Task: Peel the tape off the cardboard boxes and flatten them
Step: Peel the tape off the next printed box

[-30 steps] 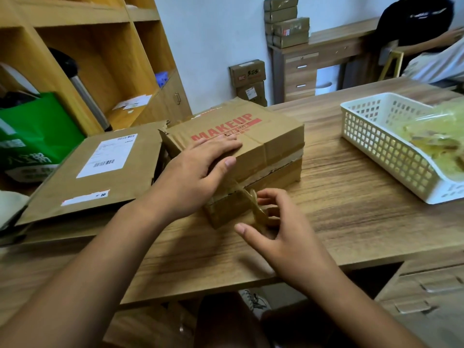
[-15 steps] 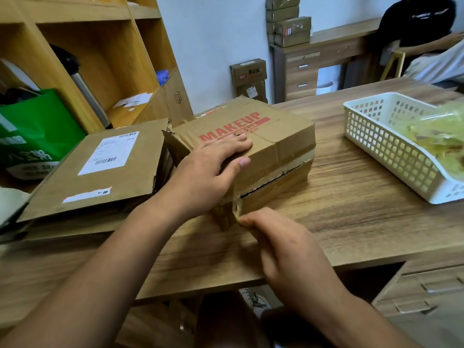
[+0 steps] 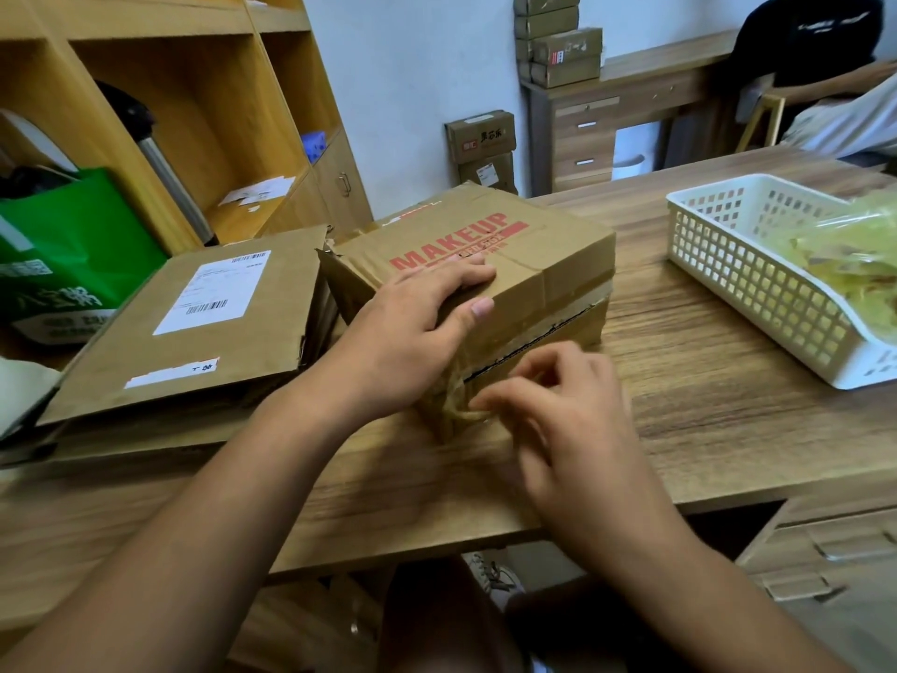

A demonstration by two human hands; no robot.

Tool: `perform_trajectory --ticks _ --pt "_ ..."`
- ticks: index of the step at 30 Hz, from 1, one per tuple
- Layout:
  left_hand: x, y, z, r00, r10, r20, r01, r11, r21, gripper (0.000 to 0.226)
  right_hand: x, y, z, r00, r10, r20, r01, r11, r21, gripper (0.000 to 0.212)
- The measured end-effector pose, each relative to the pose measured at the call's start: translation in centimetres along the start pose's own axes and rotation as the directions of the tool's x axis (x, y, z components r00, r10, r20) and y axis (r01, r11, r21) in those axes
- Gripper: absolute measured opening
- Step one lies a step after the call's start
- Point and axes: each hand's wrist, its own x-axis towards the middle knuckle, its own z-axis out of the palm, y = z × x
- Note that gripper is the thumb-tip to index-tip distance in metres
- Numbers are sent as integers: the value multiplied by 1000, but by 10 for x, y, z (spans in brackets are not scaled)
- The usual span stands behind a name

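Observation:
A brown cardboard box printed MAKEUP in red lies on the wooden table. My left hand rests on its top near the front corner, fingers spread over the lid and thumb down the side. A crumpled strip of clear brown tape hangs off the box's near corner. My right hand pinches that tape at the corner with curled fingers; the hand is blurred. A dark slit shows along the box's side seam.
A flattened cardboard sheet with a white label lies left of the box. A white plastic basket holding peeled tape stands at the right. A green bag and shelves stand at the left. A person sits far back right.
My right hand left the box's lower corner and now pulls a crumpled strand of tape off it. The side seam has opened further. My left hand stays on the lid.

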Motion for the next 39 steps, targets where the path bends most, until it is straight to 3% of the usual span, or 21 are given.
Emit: perform_trajectory --ticks 2,7,12,15,17,23,26,30,34,39 --pt "0 0 -1 1000 -1 4 1 1000 -5 46 10 11 -2 999 17 -47 -18 1000 -15 41" --pt "1 1 0 1000 -1 -12 0 1000 -22 42 25 11 8 991 109 -72 -86 960 266 51" --pt "1 0 1 1000 -1 -23 0 999 -33 39 22 1 23 967 200 -159 -100 871 482 38" --pt "2 -1 0 1000 1 -10 -2 997 -81 47 12 -7 28 983 183 -11 -165 908 385 52" --pt "3 -2 -1 1000 -11 12 12 992 -129 51 12 -8 34 983 182 -18 -171 951 259 62" --pt "1 -3 -13 995 -12 96 44 939 -340 42 23 -9 42 967 162 -195 -123 973 196 30" --pt "-2 -12 -23 997 31 74 -14 974 -224 41 23 -2 38 968 140 -210 -89 968 234 17" --pt "-5 -17 -21 976 113 187 -115 993 -1 50 24 17 26 956 192 -224 -114 941 319 18" --pt "3 -14 -18 963 135 234 -149 988 42 56 21 31 15 948 257 -186 -166 902 399 21" --pt "14 -2 -2 979 139 148 -149 987 63 54 13 39 5 948 277 -158 -170 859 483 23"
